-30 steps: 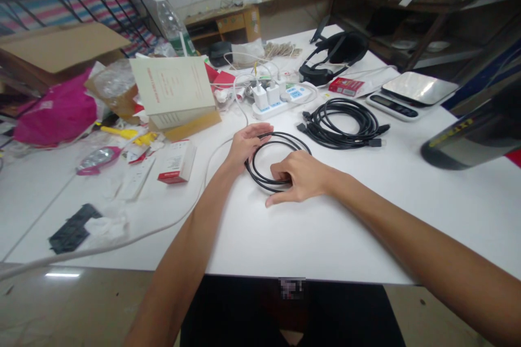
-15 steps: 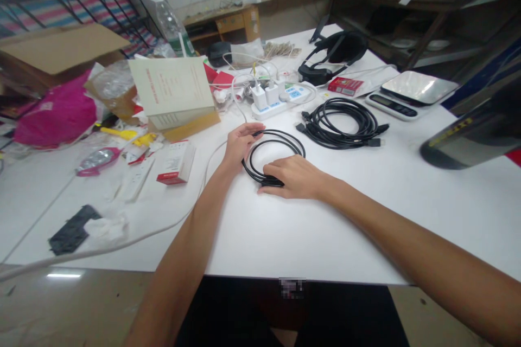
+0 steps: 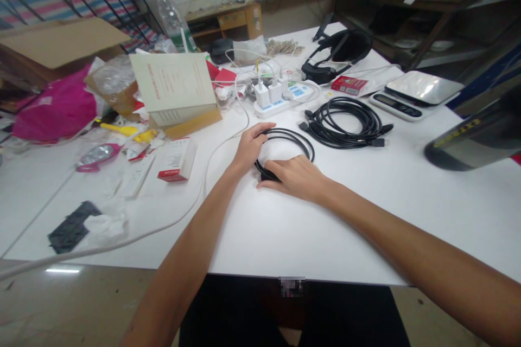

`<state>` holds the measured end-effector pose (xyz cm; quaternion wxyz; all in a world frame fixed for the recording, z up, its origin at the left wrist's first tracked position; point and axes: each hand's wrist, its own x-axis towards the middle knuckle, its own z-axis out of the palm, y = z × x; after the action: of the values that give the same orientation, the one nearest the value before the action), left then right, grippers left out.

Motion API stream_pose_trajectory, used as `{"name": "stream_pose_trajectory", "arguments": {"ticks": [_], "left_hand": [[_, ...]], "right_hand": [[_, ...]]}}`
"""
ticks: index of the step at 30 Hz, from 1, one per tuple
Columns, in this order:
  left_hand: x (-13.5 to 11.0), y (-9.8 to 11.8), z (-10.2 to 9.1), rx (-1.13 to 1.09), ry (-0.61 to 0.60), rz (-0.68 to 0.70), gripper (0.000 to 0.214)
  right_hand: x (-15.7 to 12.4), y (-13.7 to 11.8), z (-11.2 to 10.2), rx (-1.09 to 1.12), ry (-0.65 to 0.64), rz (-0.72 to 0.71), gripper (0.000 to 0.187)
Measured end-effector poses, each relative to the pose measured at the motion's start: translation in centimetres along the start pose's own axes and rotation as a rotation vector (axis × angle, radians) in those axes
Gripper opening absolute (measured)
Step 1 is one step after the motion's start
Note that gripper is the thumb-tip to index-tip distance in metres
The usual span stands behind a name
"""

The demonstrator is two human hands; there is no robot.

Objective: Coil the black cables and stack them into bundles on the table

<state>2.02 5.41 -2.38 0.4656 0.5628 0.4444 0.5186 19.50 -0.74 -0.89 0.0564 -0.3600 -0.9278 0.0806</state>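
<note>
A black cable (image 3: 303, 143) lies in a round coil on the white table, between my two hands. My left hand (image 3: 249, 146) is closed on the far left side of the coil, thumb and fingers around the loops. At the near side, my right hand (image 3: 295, 176) grips the coil and hides part of it, with a dark end showing by the thumb. Just beyond, to the right, rests a bundle of black cables (image 3: 345, 122) with plugs poking out; neither hand touches it.
A white power strip (image 3: 280, 103) with chargers stands behind the coil. To the right are a kitchen scale (image 3: 396, 105) and a dark bottle (image 3: 468, 135). On the left sit a red-and-white box (image 3: 177, 160), an open booklet (image 3: 173, 84) and a white cord (image 3: 163, 227) running past my left forearm.
My left hand has shifted slightly right along with the coil, whose loops now reach further right. My right hand keeps its hold at the near side.
</note>
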Motion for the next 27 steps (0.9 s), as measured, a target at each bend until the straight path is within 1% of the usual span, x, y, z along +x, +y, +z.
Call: {"name": "stream_pose_trajectory", "arguments": {"ticks": [4, 7, 9, 12, 15, 19, 21, 23, 27], "left_hand": [[-0.1, 0.0, -0.1, -0.002, -0.012, 0.005, 0.030], [0.1, -0.4, -0.5, -0.004, 0.010, -0.002, 0.029], [0.3, -0.5, -1.0, -0.003, 0.030, -0.023, 0.031], [0.6, -0.5, -1.8, -0.028, 0.035, -0.080, 0.036], [0.6, -0.3, -2.4, -0.082, -0.018, -0.142, 0.043], [0.5, -0.3, -2.5, -0.036, -0.036, -0.112, 0.044], [0.4, -0.5, -2.4, 0.000, -0.046, -0.085, 0.042], [0.4, -0.7, -2.4, 0.019, -0.057, -0.067, 0.040], [0.3, -0.7, -2.3, 0.053, -0.074, -0.048, 0.035]], "right_hand": [[-0.1, 0.4, 0.3, 0.015, 0.018, -0.081, 0.047], [-0.3, 0.6, 0.4, 0.008, 0.054, -0.160, 0.037], [-0.4, 0.5, 0.3, -0.010, 0.064, -0.199, 0.034], [-0.4, 0.2, 0.0, -0.031, 0.052, -0.239, 0.040], [-0.4, -0.1, -0.2, -0.054, 0.040, -0.238, 0.047], [-0.3, 0.1, 0.1, -0.064, 0.061, -0.231, 0.053], [-0.4, 0.2, 0.4, -0.045, 0.093, -0.238, 0.057], [-0.4, 0.4, 0.7, -0.015, 0.136, -0.253, 0.058], [-0.5, 0.8, 0.6, 0.111, 0.257, -0.283, 0.059]]}}
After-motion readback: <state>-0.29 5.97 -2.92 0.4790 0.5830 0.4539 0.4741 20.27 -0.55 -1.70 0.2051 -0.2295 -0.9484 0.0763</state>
